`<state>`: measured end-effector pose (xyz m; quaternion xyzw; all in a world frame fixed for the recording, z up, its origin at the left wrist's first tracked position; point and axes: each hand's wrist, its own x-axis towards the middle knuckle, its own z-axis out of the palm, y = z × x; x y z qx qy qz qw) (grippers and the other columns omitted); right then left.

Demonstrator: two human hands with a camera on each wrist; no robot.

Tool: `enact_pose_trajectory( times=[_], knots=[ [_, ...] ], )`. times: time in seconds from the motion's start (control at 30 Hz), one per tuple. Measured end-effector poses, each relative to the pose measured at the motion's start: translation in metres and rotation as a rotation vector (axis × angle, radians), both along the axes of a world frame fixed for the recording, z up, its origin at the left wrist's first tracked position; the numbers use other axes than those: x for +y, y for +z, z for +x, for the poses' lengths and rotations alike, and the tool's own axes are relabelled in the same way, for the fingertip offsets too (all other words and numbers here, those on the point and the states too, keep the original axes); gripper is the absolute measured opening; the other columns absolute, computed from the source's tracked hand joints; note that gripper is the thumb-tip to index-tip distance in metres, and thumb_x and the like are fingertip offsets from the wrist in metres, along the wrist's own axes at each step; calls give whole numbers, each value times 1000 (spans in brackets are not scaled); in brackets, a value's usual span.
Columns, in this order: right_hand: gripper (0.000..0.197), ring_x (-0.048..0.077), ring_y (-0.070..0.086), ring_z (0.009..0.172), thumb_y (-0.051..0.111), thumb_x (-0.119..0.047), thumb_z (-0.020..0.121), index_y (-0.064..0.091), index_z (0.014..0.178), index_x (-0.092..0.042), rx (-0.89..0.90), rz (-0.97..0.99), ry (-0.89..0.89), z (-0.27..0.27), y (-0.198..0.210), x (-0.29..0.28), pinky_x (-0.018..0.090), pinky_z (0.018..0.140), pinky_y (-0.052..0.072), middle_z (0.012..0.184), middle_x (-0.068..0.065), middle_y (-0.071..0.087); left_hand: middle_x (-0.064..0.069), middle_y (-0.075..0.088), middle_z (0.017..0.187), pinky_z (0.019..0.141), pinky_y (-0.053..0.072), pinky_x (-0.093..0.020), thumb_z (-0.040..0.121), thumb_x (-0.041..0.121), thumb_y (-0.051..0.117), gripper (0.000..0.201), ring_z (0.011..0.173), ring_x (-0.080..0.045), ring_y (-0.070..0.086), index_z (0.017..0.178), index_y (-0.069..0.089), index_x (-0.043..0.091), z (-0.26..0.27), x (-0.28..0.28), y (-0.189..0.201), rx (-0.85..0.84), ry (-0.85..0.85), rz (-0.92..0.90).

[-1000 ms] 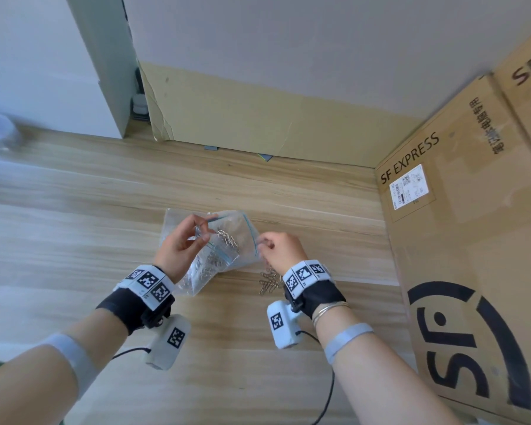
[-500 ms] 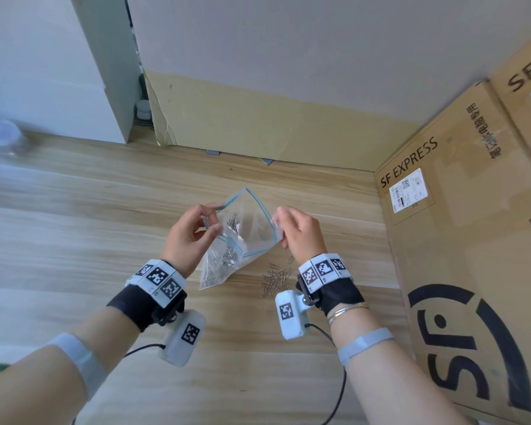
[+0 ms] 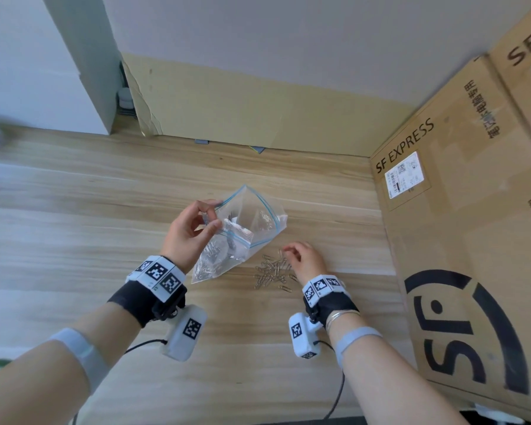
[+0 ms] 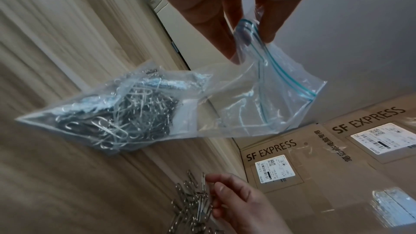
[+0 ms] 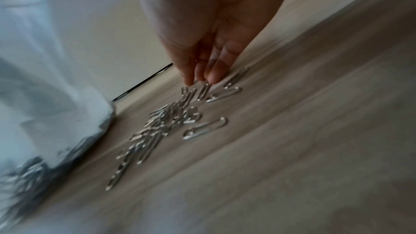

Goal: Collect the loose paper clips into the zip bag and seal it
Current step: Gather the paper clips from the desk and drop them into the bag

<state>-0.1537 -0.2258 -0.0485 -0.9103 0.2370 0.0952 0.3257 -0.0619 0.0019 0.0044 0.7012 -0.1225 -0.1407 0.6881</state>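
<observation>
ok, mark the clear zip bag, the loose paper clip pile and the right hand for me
clear plastic zip bag with blue zip strip (image 3: 259, 220): head view, on its open upper wall.
pile of loose silver metal paper clips (image 3: 270, 273): head view, middle of the pile.
right hand (image 3: 307, 260): head view, back of the hand.

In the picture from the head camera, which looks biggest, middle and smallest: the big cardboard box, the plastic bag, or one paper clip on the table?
1. Cardboard box, by far the biggest.
2. Plastic bag, held up by the left hand.
3. One paper clip, tiny.
</observation>
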Motion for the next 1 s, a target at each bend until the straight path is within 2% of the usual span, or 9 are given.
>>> enact_pose_trajectory(
  times=[0.1,0.17,0.3,0.43,0.57,0.7,0.8,0.9,1.0],
  knots=[
    [18,16,55,83,53,-14,88,66,100,-11,9,20,56,-1,5,6,19,75,38,102,5,62,11,59,113,79,51,-39,75,19,60,20,70,-9,58,65,52,35,-2,-3,1,8,-7,0],
    [23,13,53,85,61,-18,83,63,107,-14,12,28,48,-6,9,0,28,86,45,110,5,60,11,59,113,79,50,-41,76,17,62,21,71,-11,58,67,52,33,-1,-3,2,9,-6,8],
    [80,13,45,114,80,-43,58,41,127,-36,187,-91,97,-23,13,-15,35,99,42,131,-4,37,7,60,115,77,53,-32,74,25,65,15,72,-10,60,68,53,31,0,-2,3,13,-17,0],
    [98,18,46,116,79,-55,50,28,132,-37,246,-180,204,-26,9,8,37,96,45,136,-3,29,4,60,116,76,53,-28,82,4,60,20,68,-4,60,73,51,20,0,-4,-1,-11,6,21],
    [83,19,48,113,79,-42,59,37,129,-30,155,-144,271,-18,3,32,32,96,43,132,2,33,11,60,113,78,54,-36,81,6,62,21,70,-7,62,75,52,24,1,-2,-2,12,-12,12],
    [52,20,51,110,75,-26,70,54,117,-18,60,-45,268,-13,-2,31,25,93,40,126,6,43,21,66,104,76,53,-35,69,31,65,14,74,-9,62,74,53,36,1,2,1,48,-10,-7],
    [34,20,53,102,72,-20,74,61,105,-13,5,-11,277,-13,-3,29,21,84,37,117,5,51,18,66,104,78,51,-41,73,20,64,18,73,-9,61,75,53,34,0,1,2,51,4,1],
    [21,23,55,97,68,-15,76,64,97,-10,-24,9,279,-11,-4,29,30,84,44,109,7,56,11,61,110,79,50,-43,78,6,64,24,74,-8,61,78,51,27,0,-1,2,48,4,2],
    [17,27,56,96,64,-13,80,65,96,-8,-23,-17,301,-6,-3,29,30,80,43,107,10,58,10,61,110,76,51,-37,74,14,67,22,74,-8,59,78,52,29,1,-1,2,48,-15,-23]
  ],
)
